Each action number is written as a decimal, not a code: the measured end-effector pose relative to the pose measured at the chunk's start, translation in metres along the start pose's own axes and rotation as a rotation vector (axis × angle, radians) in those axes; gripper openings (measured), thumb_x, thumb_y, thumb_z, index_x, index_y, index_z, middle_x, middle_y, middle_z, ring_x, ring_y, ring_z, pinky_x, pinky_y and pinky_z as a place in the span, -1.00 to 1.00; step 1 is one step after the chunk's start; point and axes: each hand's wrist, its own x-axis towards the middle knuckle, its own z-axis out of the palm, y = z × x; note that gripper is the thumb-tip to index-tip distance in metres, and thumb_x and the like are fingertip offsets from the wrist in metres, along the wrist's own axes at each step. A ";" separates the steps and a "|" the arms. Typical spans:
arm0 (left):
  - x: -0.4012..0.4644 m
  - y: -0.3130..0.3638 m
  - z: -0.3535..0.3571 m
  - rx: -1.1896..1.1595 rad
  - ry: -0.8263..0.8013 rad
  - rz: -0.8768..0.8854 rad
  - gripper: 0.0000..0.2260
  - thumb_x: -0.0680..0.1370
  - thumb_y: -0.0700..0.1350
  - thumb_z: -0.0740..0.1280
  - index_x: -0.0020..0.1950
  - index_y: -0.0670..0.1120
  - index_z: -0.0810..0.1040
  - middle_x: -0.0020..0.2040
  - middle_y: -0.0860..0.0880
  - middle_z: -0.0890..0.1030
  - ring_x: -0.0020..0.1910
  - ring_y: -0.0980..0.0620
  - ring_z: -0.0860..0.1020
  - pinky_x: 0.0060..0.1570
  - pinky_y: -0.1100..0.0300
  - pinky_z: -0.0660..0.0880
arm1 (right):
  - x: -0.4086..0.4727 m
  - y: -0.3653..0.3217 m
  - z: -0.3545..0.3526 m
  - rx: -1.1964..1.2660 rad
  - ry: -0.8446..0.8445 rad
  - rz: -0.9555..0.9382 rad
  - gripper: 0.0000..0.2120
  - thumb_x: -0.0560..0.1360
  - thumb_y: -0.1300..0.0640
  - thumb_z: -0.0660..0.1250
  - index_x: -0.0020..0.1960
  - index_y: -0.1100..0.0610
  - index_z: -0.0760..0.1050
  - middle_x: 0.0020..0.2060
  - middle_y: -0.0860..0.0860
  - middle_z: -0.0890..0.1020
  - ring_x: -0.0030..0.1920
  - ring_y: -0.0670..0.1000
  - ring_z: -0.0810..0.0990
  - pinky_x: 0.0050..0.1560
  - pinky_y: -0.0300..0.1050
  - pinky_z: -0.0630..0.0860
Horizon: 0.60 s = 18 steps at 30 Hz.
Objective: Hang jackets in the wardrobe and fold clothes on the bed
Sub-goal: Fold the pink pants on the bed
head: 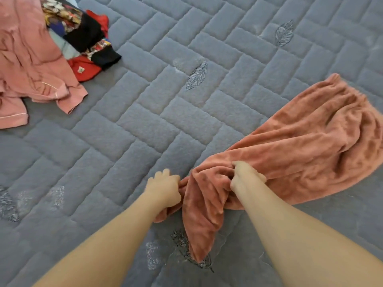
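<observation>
While both our left hand [164,188] and right hand [245,177] clutch its bunched near end, the fleecy pink garment [306,146] on the bed [157,112] stretches away rightward, beyond the right hand

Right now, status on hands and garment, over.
Left hand and right hand both grip the bunched pink fleece garment. Unfolded, trailing right across grey quilt. Clothes pile far left, not obstructing.
</observation>
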 end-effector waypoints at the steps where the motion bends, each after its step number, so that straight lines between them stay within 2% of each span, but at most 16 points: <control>1: 0.000 -0.001 -0.001 -0.055 0.043 0.021 -0.96 0.48 -0.09 0.19 -0.12 -0.01 0.33 0.07 -0.10 0.49 0.01 -0.15 0.46 -0.04 0.00 0.44 | 0.003 0.001 0.000 0.015 0.126 0.014 -0.64 0.49 0.21 0.31 0.27 0.19 0.41 0.08 0.09 0.55 -0.04 0.13 0.61 -0.34 -0.05 0.62; 2: 0.001 -0.005 -0.006 -0.135 0.078 0.021 -0.96 0.47 -0.15 0.18 -0.16 -0.03 0.33 0.00 -0.10 0.54 -0.06 -0.14 0.49 -0.13 0.06 0.41 | 0.004 -0.002 -0.003 0.057 0.237 0.037 -0.61 0.42 0.23 0.33 0.24 0.19 0.42 0.04 0.10 0.57 -0.05 0.13 0.63 -0.31 -0.02 0.61; 3: 0.004 -0.011 -0.015 -0.228 0.116 -0.011 -0.92 0.45 -0.20 0.18 -0.20 -0.04 0.33 -0.07 -0.10 0.55 -0.07 -0.14 0.51 -0.17 0.10 0.38 | -0.003 -0.008 -0.004 0.153 0.276 0.019 -0.69 0.38 0.25 0.31 0.12 0.20 0.46 -0.06 0.10 0.58 -0.14 0.12 0.64 -0.35 -0.05 0.57; 5: 0.009 -0.031 -0.041 -0.370 0.192 -0.119 -0.93 0.43 -0.21 0.18 -0.22 -0.05 0.35 -0.06 -0.11 0.57 0.03 -0.15 0.55 -0.11 0.11 0.40 | -0.023 -0.026 -0.005 0.258 0.125 -0.026 -0.94 0.34 0.27 0.19 -0.22 0.17 0.43 -0.31 0.07 0.52 -0.38 0.08 0.55 -0.45 -0.20 0.47; 6: 0.009 -0.041 -0.052 -0.299 0.162 -0.177 -0.95 0.44 -0.15 0.17 -0.13 -0.02 0.39 0.06 -0.13 0.57 0.12 -0.16 0.53 0.01 0.07 0.43 | -0.027 -0.032 -0.007 0.286 0.023 -0.041 -0.88 0.36 0.27 0.14 -0.32 0.16 0.39 -0.40 0.06 0.50 -0.47 0.06 0.52 -0.46 -0.24 0.46; 7: 0.008 -0.049 -0.059 -0.149 0.097 -0.220 -0.81 0.44 -0.05 0.18 0.03 -0.02 0.41 0.22 -0.14 0.52 0.24 -0.18 0.46 0.16 -0.02 0.40 | -0.034 -0.038 -0.010 0.312 -0.063 -0.062 -0.79 0.40 0.27 0.11 -0.38 0.16 0.39 -0.47 0.05 0.50 -0.54 0.05 0.52 -0.48 -0.26 0.48; 9: 0.000 -0.053 -0.059 0.025 -0.044 -0.187 -0.33 0.32 0.30 0.18 0.37 0.02 0.32 0.42 -0.11 0.33 0.41 -0.18 0.28 0.36 -0.13 0.24 | -0.048 -0.049 -0.014 0.304 -0.204 -0.062 -0.67 0.46 0.24 0.10 -0.44 0.19 0.47 -0.52 0.06 0.55 -0.55 0.03 0.57 -0.49 -0.18 0.54; 10: -0.004 -0.046 -0.055 -0.013 -0.062 -0.090 -0.12 0.20 0.47 0.17 0.45 0.10 0.28 0.48 -0.07 0.26 0.46 -0.16 0.22 0.42 -0.13 0.18 | -0.050 -0.054 -0.014 0.314 -0.246 -0.047 -0.65 0.47 0.22 0.12 -0.45 0.19 0.50 -0.51 0.07 0.57 -0.54 0.04 0.59 -0.48 -0.14 0.56; 12: -0.010 -0.022 -0.036 -0.185 -0.134 0.062 0.07 0.04 0.62 0.15 0.52 0.26 0.15 0.58 0.00 0.05 0.55 -0.13 0.01 0.50 -0.10 -0.03 | -0.060 -0.064 -0.009 0.344 -0.284 -0.053 -0.67 0.47 0.21 0.15 -0.42 0.17 0.54 -0.48 0.06 0.60 -0.49 0.05 0.61 -0.40 -0.12 0.60; 13: -0.013 -0.009 -0.023 -0.216 -0.166 0.094 0.07 0.04 0.63 0.17 0.52 0.28 0.12 0.59 0.01 -0.03 0.55 -0.12 -0.08 0.49 -0.11 -0.14 | -0.061 -0.067 -0.007 0.349 -0.283 -0.059 -0.70 0.47 0.20 0.17 -0.38 0.16 0.55 -0.45 0.04 0.61 -0.45 0.05 0.62 -0.32 -0.14 0.60; 14: -0.015 0.003 -0.010 -0.209 -0.185 0.113 0.01 0.09 0.61 0.20 0.50 0.28 0.19 0.58 0.01 -0.01 0.55 -0.13 -0.09 0.48 -0.11 -0.17 | -0.060 -0.070 -0.006 0.357 -0.289 -0.060 -0.75 0.46 0.20 0.20 -0.34 0.15 0.55 -0.42 0.03 0.62 -0.42 0.05 0.62 -0.24 -0.15 0.58; 15: -0.017 0.013 0.001 -0.222 -0.187 0.126 -0.13 0.16 0.56 0.24 0.43 0.25 0.34 0.55 -0.01 0.13 0.53 -0.13 0.01 0.50 -0.10 -0.10 | -0.062 -0.070 -0.005 0.358 -0.302 -0.057 -0.79 0.45 0.19 0.22 -0.31 0.14 0.55 -0.40 0.02 0.62 -0.40 0.05 0.62 -0.19 -0.15 0.55; 16: -0.019 0.020 0.007 -0.314 -0.185 0.139 -0.32 0.25 0.46 0.30 0.30 0.18 0.51 0.45 -0.02 0.34 0.47 -0.12 0.21 0.49 -0.08 0.06 | -0.064 -0.070 -0.006 0.362 -0.315 -0.045 -0.80 0.45 0.18 0.23 -0.30 0.14 0.56 -0.38 0.03 0.64 -0.39 0.06 0.63 -0.18 -0.15 0.55; 17: -0.023 0.027 0.009 -0.492 -0.182 0.148 -0.50 0.30 0.30 0.35 0.13 0.06 0.62 0.26 -0.01 0.53 0.32 -0.08 0.43 0.40 -0.08 0.28 | -0.065 -0.070 -0.007 0.351 -0.327 -0.043 -0.80 0.44 0.18 0.24 -0.31 0.15 0.57 -0.37 0.04 0.65 -0.40 0.06 0.64 -0.19 -0.14 0.56; 18: -0.026 0.031 0.005 -0.716 -0.193 0.148 -0.61 0.29 0.14 0.37 -0.01 -0.06 0.65 0.02 0.00 0.62 0.10 -0.03 0.57 0.25 -0.08 0.46 | -0.067 -0.071 -0.008 0.355 -0.335 -0.047 -0.81 0.44 0.18 0.24 -0.30 0.15 0.57 -0.37 0.04 0.65 -0.41 0.05 0.64 -0.20 -0.15 0.56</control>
